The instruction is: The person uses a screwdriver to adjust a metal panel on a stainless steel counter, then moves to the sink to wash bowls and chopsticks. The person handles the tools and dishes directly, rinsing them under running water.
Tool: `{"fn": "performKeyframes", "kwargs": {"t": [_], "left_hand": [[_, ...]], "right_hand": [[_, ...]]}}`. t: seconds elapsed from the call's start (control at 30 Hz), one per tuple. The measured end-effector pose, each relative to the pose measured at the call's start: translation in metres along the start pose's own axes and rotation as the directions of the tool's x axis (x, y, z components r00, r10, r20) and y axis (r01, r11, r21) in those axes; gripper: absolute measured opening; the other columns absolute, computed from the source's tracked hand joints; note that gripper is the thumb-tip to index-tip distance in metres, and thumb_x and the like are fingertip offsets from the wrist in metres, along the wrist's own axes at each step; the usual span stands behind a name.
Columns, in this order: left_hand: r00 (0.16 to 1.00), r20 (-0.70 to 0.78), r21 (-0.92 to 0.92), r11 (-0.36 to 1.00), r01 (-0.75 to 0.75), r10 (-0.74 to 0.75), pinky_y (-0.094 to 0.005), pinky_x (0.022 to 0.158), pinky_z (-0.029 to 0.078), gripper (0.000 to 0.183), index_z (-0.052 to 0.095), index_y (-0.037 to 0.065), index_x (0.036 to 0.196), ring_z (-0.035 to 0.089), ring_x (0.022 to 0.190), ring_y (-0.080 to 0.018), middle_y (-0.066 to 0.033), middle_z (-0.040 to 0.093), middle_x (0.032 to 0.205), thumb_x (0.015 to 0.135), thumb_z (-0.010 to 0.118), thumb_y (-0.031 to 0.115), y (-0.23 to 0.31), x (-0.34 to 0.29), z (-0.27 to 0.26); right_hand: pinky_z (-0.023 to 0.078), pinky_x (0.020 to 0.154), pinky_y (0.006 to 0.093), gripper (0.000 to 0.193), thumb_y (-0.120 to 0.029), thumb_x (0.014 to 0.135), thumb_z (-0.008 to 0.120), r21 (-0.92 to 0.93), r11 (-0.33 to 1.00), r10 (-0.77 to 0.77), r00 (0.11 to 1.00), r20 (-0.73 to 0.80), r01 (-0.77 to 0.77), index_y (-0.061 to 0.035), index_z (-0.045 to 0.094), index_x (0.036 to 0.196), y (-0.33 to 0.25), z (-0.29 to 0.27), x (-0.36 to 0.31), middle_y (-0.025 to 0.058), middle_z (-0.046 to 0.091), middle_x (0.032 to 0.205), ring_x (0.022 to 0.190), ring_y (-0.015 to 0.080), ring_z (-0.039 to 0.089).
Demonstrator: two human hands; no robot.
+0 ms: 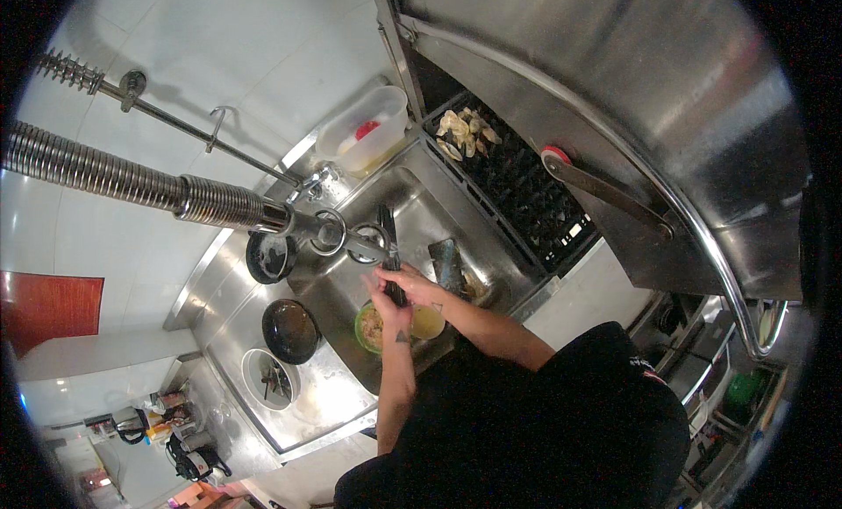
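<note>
Over the steel sink (412, 193), I have a long, narrow black object (390, 255) held upright beneath the spray tap (355, 242). Its exact kind is unclear. My right hand (414, 287) grips it from the right, fingers closed around its middle. Pressed against it lower down is my left hand (386, 300), partly blurred, with its fingers bent. Just below my hands, in the basin, are a green-rimmed bowl (365, 336) with food scraps and a container of yellowish liquid (429, 323). A dark rectangular piece (446, 265) leans in the sink to the right.
Left of the basin, the steel drainboard (329, 391) holds two dark pans (291, 332) and a white bowl (263, 379) with utensils. A translucent tub (364, 128) stands at the back. Oyster-like shells (467, 134) lie on a black grate (517, 171). A metal hose (132, 171) crosses the left side.
</note>
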State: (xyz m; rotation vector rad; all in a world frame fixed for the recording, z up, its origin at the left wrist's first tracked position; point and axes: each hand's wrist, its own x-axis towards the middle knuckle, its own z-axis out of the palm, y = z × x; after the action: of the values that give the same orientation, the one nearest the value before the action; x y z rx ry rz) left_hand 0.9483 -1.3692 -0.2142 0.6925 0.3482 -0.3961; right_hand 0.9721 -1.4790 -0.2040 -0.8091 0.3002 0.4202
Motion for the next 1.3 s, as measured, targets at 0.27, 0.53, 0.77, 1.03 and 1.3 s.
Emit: {"fn": "performKeyframes", "kwargs": {"t": [0.27,0.53,0.77,1.03,1.3], "left_hand": [[0.965,0.178,0.383,0.917,0.112,-0.193,-0.0378,0.085,0.055,0.037,0.06,0.003,0.123,0.068,0.098,-0.0224,-0.0102,0.072,0.106,0.103,0.057,0.034,0.045,0.028,0.036],[0.973,-0.162,0.475,0.851,0.224,-0.165,-0.0372,0.07,0.056,0.031,0.066,-0.001,0.104,0.069,0.08,-0.0249,-0.0134,0.072,0.094,0.099,0.067,0.03,0.02,0.043,0.069],[0.986,0.134,0.155,0.985,0.077,-0.098,-0.0418,0.09,0.06,0.047,0.041,-0.005,0.145,0.069,0.11,-0.0335,-0.0195,0.066,0.126,0.108,0.048,0.023,0.022,0.044,0.05],[0.996,0.023,0.028,0.996,0.09,-0.09,-0.0433,0.098,0.057,0.036,0.054,-0.006,0.129,0.069,0.101,-0.0329,-0.0198,0.066,0.12,0.105,0.055,0.02,0.026,0.065,0.047],[0.949,-0.314,0.765,0.599,0.238,0.024,-0.0366,0.089,0.05,0.043,0.054,-0.001,0.132,0.065,0.104,-0.0248,-0.0163,0.064,0.122,0.103,0.057,0.03,0.04,0.056,0.07]], "right_hand": [[0.04,0.056,0.0261,0.016,-0.023,0.101,0.063,-0.239,0.9,0.433,0.806,0.403,-0.363,-0.0072,0.06,0.096,-0.037,-0.063,-0.029,-0.0048,0.046,0.067,0.057,0.0073,0.044],[0.033,0.05,0.025,0.015,-0.018,0.102,0.059,-0.217,0.821,0.571,0.748,0.339,-0.528,-0.0046,0.058,0.108,-0.041,-0.085,-0.061,-0.0074,0.037,0.062,0.052,0.0056,0.038],[0.032,0.048,0.0237,0.013,-0.018,0.102,0.059,-0.374,0.777,0.619,0.724,0.306,-0.507,-0.0059,0.056,0.104,-0.035,-0.113,-0.062,-0.0067,0.04,0.06,0.05,0.0052,0.04],[0.035,0.044,0.0253,0.03,-0.028,0.101,0.062,-0.287,0.917,0.349,0.905,0.244,-0.277,-0.0059,0.056,0.082,-0.057,-0.053,-0.05,-0.0007,0.054,0.063,0.05,0.0071,0.049],[0.044,0.048,0.0294,0.033,-0.033,0.095,0.069,-0.83,0.556,0.109,0.994,0.008,-0.054,-0.0022,0.059,0.086,-0.105,-0.057,-0.062,0.0041,0.059,0.065,0.051,0.0134,0.054]]}}
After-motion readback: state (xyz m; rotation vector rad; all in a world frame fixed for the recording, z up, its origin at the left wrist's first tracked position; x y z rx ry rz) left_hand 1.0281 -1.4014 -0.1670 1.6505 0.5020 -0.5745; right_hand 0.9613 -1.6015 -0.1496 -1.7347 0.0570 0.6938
